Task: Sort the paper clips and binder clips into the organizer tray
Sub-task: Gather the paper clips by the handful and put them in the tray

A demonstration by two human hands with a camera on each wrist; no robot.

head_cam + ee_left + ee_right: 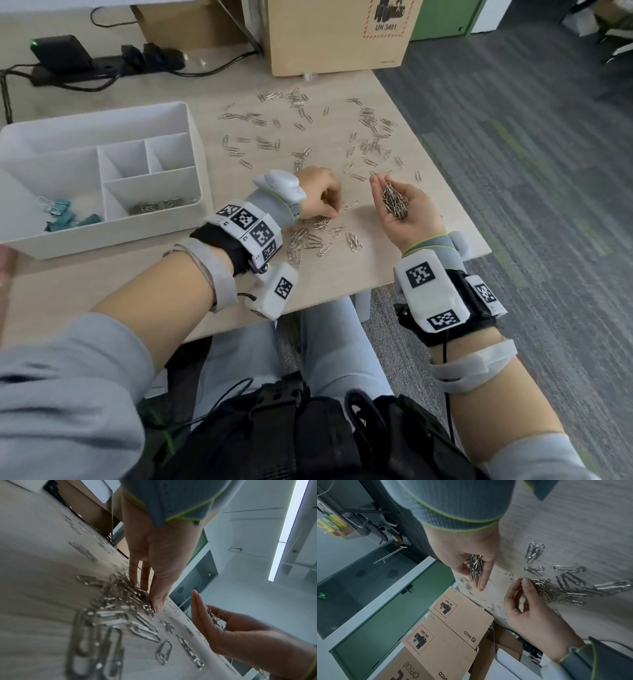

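Note:
A white organizer tray (193, 137) stands on the left of the table. Its front left compartment holds teal binder clips (65, 216); the front right one holds silver paper clips (161, 205). Many loose paper clips (308, 137) lie scattered over the table (102, 291). My left hand (329, 212) is palm down, its fingertips (157, 605) pinching into a small heap of clips (123, 599). To its right, my right hand (394, 186) is palm up and cupped, carrying a handful of paper clips (476, 565) above the table.
A cardboard box (335, 34) stands at the table's far edge. A black adapter (61, 51), a power strip and cables lie at the back left. The table's right edge (445, 178) runs close by my right hand, with carpet floor beyond.

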